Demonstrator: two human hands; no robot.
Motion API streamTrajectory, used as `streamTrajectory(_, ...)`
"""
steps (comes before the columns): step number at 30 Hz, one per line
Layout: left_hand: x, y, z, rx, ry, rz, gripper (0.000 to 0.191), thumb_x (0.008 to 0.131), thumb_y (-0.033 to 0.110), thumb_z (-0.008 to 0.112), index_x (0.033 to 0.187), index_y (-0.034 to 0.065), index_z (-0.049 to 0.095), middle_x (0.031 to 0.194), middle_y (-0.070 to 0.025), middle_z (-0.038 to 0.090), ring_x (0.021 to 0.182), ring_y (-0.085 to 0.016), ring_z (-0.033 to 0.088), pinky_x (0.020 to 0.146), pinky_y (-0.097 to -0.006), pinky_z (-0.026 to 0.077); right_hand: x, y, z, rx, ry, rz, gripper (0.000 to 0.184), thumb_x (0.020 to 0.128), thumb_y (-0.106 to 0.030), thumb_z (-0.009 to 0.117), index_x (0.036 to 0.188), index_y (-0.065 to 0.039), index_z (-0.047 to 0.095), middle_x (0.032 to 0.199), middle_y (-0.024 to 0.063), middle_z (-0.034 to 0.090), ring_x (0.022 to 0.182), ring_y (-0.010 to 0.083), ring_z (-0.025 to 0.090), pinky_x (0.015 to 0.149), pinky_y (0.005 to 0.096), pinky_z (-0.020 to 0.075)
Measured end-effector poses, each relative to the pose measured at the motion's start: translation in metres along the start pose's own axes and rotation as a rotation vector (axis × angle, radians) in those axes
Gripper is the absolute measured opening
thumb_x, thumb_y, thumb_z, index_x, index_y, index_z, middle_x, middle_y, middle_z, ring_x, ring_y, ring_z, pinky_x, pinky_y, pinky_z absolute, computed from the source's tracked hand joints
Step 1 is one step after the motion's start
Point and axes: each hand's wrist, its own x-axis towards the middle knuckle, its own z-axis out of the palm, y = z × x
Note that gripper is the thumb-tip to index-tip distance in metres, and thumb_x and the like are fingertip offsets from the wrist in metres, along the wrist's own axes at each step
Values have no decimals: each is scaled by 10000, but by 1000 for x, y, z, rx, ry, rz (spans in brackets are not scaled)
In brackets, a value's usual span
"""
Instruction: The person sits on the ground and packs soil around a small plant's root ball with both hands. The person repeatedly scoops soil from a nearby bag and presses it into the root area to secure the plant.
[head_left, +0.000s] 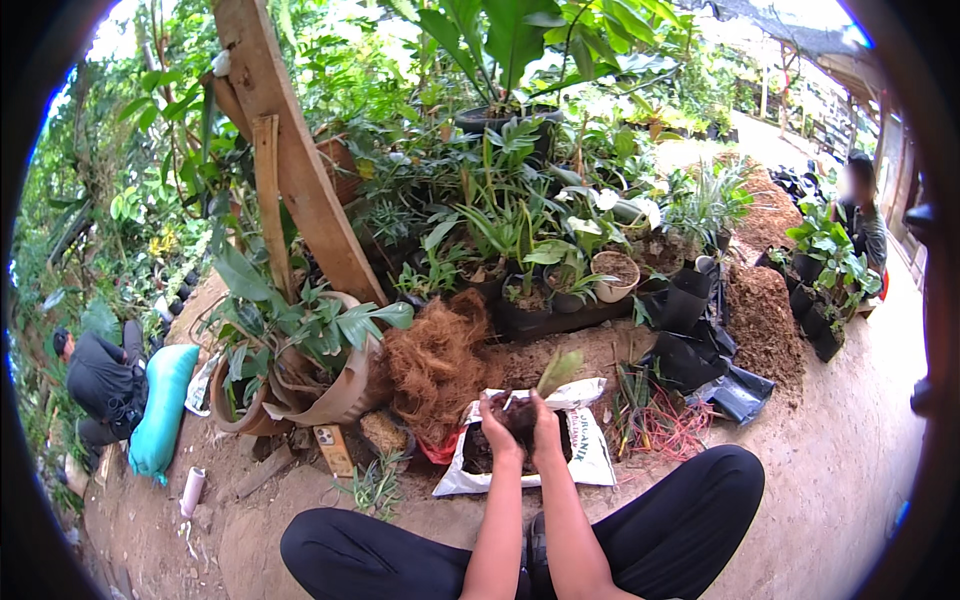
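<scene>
My left hand (501, 431) and my right hand (549, 435) are cupped around a dark clump of soil (519, 421), one on each side. A single green leaf (559, 372) rises just beyond my right fingertips; where its base sits is hidden. Below both hands lies an open white plastic sack (592, 450) bearing print, with dark potting soil (477, 448) inside. A heap of brown coconut fibre (437, 352) borders the sack on the left. To its right are pink-red strings (667, 427) tangled among some cut leaves.
Potted plants (525, 289) crowd the far side, beneath a slanted wooden post (296, 142). Black plastic nursery bags (682, 356) adjoin a brown soil mound (761, 322). A phone (334, 450) leans near a large planter (341, 390). One person (105, 375) crouches left by a turquoise sack (163, 409); another (868, 217) sits right.
</scene>
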Motion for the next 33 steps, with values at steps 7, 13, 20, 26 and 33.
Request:
streamTrajectory(7,-6,29,-7,-228,-95,-332,770,766,775,515,1113,91,582,1045,-117,626,988,-282,603,905,-417,482,-7,-2,5,-414,-89,-310,350,865,-186,708,1127,43,667,970,64,702,845,89,616,791,246,488)
streamTrajectory(13,1,19,-2,-92,158,-121,782,774,766,491,1124,73,591,1067,-125,629,968,-298,599,899,-427,484,-13,2,7,-374,-266,-181,277,860,-147,711,1076,23,677,951,65,702,855,104,633,784,265,506)
streamTrajectory(20,6,32,-19,-231,345,-16,812,756,762,518,1093,26,579,1086,-122,592,967,-277,582,902,-447,469,-20,15,19,-378,-221,-154,296,835,-229,748,963,34,705,886,60,709,783,86,625,723,256,504)
streamTrajectory(26,4,17,-15,-202,320,-59,706,757,699,583,1050,58,555,996,-87,583,934,-256,578,868,-448,466,-11,20,11,-313,-82,-126,342,824,-268,761,958,43,715,872,61,714,751,75,611,701,258,497)
streamTrajectory(33,10,1,-11,-133,296,-127,660,773,657,606,1017,47,540,955,-80,579,896,-248,577,856,-418,480,-8,6,-1,-360,-2,-168,373,849,-304,748,946,54,703,829,47,702,724,82,601,689,258,496)
